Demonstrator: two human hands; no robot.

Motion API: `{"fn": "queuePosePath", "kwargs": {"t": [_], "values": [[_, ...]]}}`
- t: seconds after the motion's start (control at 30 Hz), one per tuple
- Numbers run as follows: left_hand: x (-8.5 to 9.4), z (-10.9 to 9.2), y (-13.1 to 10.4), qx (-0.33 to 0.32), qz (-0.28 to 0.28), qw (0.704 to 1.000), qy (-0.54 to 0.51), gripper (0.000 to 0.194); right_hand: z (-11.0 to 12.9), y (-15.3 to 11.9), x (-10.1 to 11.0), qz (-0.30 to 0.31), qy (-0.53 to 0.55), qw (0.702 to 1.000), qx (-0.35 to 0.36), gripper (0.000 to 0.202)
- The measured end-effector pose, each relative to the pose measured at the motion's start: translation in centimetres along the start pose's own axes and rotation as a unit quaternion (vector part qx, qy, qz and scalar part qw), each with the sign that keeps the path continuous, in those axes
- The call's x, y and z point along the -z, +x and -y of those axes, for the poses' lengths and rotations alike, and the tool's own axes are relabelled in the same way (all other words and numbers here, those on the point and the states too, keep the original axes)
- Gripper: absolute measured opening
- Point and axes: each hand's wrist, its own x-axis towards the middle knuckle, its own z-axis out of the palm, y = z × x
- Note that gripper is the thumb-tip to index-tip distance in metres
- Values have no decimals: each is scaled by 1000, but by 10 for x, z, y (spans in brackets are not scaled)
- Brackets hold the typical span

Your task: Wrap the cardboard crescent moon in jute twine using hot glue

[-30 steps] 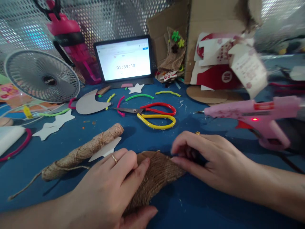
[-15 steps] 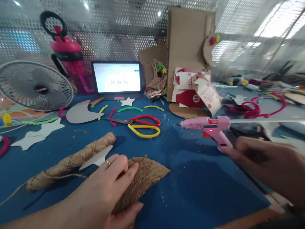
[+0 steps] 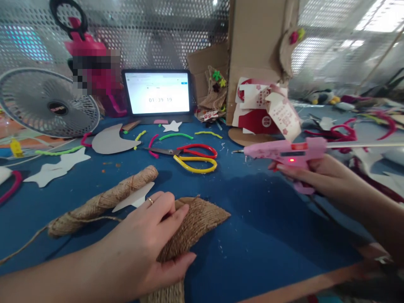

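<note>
My left hand (image 3: 160, 235) grips a curved cardboard piece wrapped in twine (image 3: 202, 221), fingers over its top and thumb along its near edge. Its pointed tip faces right, and my palm hides part of it. My right hand (image 3: 318, 174) is closed around the handle of a pink glue gun (image 3: 284, 152). The gun's nozzle points left, a red light glows on its side, and a glue stick sticks out of the back. Left of my left hand lies a roll of twine (image 3: 104, 202), with a loose strand running toward that hand. A white paper star (image 3: 135, 198) is partly under my fingers.
Scissors with red and yellow handles (image 3: 195, 158) lie mid-table. Behind stand a tablet (image 3: 159, 92), a fan (image 3: 52, 105), a pink bottle (image 3: 91, 71) and a cardboard structure (image 3: 259, 46). A grey crescent (image 3: 109, 141) and white stars (image 3: 58, 168) lie at left.
My right hand has gone from touching the bottom of the glue gun's handle to wrapping round it. The view has tilted down slightly. My left hand still holds the twine-wrapped piece.
</note>
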Motion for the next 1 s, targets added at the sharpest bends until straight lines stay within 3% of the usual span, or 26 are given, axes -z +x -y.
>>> {"fn": "queuePosePath", "kwargs": {"t": [0.1, 0.23, 0.33, 0.57, 0.8, 1.0], "values": [[1, 0, 1, -5, 5, 1000, 14, 40, 19, -7, 5, 78, 70, 993, -55, 30], [1, 0, 3, 5, 5, 1000, 23, 40, 35, -8, -1, 207, 96, 973, -17, 28], [2, 0, 3, 3, 6, 1000, 18, 38, 38, -4, -10, 258, 112, 960, 5, 23], [5, -1, 5, 6, 18, 999, 32, 38, 39, -2, -16, 284, 129, 950, -9, 22], [5, -2, 8, 9, 8, 1000, 24, 37, 34, 4, -21, 332, 79, 940, -18, 37], [5, -1, 6, 12, 18, 1000, 16, 35, 42, 3, -21, 319, 62, 946, 3, 32]]}}
